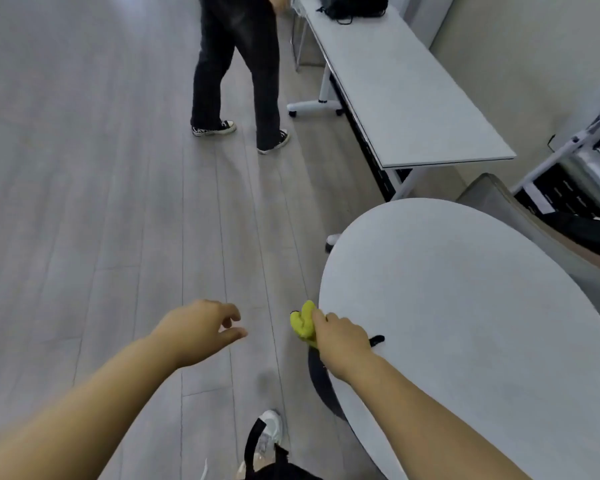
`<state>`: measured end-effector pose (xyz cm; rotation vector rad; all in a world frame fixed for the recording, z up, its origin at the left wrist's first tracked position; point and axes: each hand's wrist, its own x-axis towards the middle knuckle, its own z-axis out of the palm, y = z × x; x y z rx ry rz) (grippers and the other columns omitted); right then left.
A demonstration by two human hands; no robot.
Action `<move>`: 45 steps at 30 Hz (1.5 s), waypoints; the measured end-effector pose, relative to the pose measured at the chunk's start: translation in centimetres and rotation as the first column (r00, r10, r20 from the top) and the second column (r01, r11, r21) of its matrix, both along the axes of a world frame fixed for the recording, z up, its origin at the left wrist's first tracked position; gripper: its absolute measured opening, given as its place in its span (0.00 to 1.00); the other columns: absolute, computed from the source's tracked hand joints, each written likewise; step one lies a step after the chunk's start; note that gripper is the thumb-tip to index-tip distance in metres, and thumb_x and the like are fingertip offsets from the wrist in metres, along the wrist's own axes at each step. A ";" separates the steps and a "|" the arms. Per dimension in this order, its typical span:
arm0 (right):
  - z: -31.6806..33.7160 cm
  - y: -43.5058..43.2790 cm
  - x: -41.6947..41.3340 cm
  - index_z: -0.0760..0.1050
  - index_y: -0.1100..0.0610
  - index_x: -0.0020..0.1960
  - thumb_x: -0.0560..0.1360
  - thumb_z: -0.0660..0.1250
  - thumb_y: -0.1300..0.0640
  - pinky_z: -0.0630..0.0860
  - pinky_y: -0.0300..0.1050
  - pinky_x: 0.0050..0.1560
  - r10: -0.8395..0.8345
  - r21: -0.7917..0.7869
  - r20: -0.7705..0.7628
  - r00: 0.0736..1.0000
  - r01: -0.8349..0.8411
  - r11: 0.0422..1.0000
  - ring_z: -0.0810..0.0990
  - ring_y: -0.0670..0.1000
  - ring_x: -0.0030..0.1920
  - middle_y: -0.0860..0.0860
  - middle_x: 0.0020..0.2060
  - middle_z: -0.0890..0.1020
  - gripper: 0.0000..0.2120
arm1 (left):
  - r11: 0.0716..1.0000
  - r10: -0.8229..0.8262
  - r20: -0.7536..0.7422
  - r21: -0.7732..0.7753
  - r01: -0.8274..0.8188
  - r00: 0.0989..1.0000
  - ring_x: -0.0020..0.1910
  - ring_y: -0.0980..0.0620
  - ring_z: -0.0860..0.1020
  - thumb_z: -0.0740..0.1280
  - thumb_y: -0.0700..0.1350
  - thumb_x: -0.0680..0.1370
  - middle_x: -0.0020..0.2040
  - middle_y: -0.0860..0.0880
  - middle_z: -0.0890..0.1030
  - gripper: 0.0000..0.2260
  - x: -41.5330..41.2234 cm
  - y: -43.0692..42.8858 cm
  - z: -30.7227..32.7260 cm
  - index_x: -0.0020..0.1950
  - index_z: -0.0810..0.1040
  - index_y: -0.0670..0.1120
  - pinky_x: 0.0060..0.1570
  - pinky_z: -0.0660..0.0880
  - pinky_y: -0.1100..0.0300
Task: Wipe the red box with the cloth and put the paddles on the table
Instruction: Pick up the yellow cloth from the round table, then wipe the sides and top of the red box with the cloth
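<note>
My right hand (340, 336) grips a bunched yellow-green cloth (303, 323) at the left edge of the round white table (465, 306). A small black object (376, 339) pokes out on the tabletop just right of that hand. My left hand (205, 323) hovers over the floor to the left of the table, fingers loosely curled, holding nothing. No red box and no paddles are in view.
Another person in dark trousers and sneakers (239, 109) stands on the grey plank floor ahead. A long white folding table (413, 98) with a black bag (354, 5) runs along the right wall. A chair (499, 199) and a metal rack (586, 150) stand at far right.
</note>
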<state>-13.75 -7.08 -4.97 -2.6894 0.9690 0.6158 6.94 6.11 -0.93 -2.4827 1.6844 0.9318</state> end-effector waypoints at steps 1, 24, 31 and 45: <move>0.6 1.0 1.6 0.56 0.59 0.70 0.75 0.57 0.66 0.64 0.49 0.43 0.037 0.011 0.033 0.999 -0.038 0.999 0.74 0.61 0.54 0.59 0.59 0.72 0.25 | 0.999 0.039 -0.003 -0.012 -0.039 0.999 0.52 0.57 0.76 0.58 0.63 0.77 0.54 0.58 0.78 0.19 0.7 1.5 0.3 0.62 0.73 0.54 0.50 0.75 0.60; 10.1 47.6 33.2 0.64 0.52 0.67 0.79 0.60 0.54 0.71 0.48 0.55 0.756 0.190 0.417 0.504 -0.862 0.470 0.74 0.57 0.59 0.54 0.59 0.76 0.17 | 0.345 0.854 -0.223 -0.435 -0.832 0.471 0.52 0.60 0.73 0.58 0.62 0.66 0.52 0.61 0.77 0.19 10.3 54.3 3.7 0.54 0.74 0.61 0.52 0.71 0.61; 11.2 60.6 39.7 0.65 0.48 0.68 0.76 0.65 0.48 0.73 0.46 0.58 0.753 0.372 0.547 0.366 -0.912 0.173 0.75 0.48 0.59 0.47 0.59 0.77 0.22 | -0.078 0.940 -0.323 -0.507 -0.858 0.106 0.44 0.66 0.76 0.57 0.67 0.65 0.43 0.72 0.77 0.14 11.7 66.5 5.3 0.48 0.72 0.69 0.48 0.74 0.62; 12.7 86.1 56.5 0.61 0.45 0.70 0.81 0.57 0.47 0.67 0.45 0.46 0.840 0.194 0.519 -0.159 -0.935 -0.297 0.74 0.54 0.56 0.48 0.59 0.76 0.18 | -0.545 0.830 -0.416 -0.467 -0.696 -0.371 0.44 0.57 0.77 0.68 0.55 0.73 0.45 0.60 0.80 0.05 19.3 87.1 7.2 0.48 0.77 0.62 0.44 0.75 0.63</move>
